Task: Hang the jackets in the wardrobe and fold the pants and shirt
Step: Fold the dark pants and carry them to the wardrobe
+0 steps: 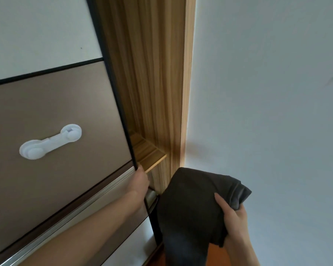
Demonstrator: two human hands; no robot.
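Right hand (pixel 234 217) grips a folded dark grey garment (pixel 192 204), thumb on top, fingers underneath; can't tell if it's pants or shirt. Fabric looks soft, bunched into a thick bundle, stitched hem at the upper right corner, lower end hanging down. It sits just right of the wardrobe opening, below the wooden shelf (pixel 148 152). Left hand (pixel 141 179) holds the black edge of the sliding door (pixel 56 116), fingers hidden behind it. White plastic latch (pixel 50 142) on the door's brown panel.
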